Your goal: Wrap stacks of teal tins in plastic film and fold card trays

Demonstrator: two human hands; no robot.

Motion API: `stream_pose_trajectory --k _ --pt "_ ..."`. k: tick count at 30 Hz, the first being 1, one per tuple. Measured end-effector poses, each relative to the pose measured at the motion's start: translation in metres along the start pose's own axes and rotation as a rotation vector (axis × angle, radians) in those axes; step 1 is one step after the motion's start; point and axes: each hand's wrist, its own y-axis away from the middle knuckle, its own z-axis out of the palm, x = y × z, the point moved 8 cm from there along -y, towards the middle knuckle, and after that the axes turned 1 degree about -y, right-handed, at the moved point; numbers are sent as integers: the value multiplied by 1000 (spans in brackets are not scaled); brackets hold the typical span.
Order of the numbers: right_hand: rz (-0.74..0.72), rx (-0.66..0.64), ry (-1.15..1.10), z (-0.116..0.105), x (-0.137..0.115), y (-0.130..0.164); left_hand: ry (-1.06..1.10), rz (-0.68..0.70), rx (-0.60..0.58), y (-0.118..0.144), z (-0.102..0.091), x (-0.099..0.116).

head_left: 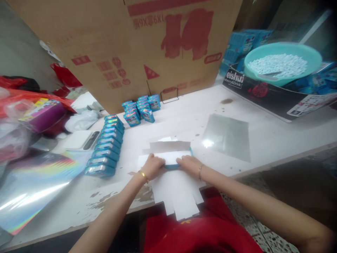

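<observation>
Left hand (154,166) and right hand (190,165) both press fingers-down on a white die-cut card sheet (176,191) folded over a small teal box (172,166) between them, each grip clamped on the sheet at the near edge of the white surface (263,133). Left: row of teal boxes (105,147), holographic film (31,189). Behind: large cardboard carton (126,42); right: teal basin (281,63) of white pellets.

left hand (154,166) and right hand (190,164) press a white folded card (176,189) around a blue box (171,166) on the worktop (263,130); a row of blue boxes (106,147) lies to the left, a teal basin (283,63) far right
</observation>
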Motion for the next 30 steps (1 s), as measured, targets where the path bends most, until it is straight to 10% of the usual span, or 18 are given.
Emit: stream_pose_trajectory --k 8,17,25,30 --pt "99 162 47 -5 -5 6 -61 -32 44 5 6 -6" --pt "91 -44 3 -7 4 -5 5 16 -125 -7 2 0" --pt "-75 -181 29 -14 -4 -11 42 -73 -75 10 8 3" --pt "-269 -25 139 -25 2 -2 118 -175 -71 15 18 40"
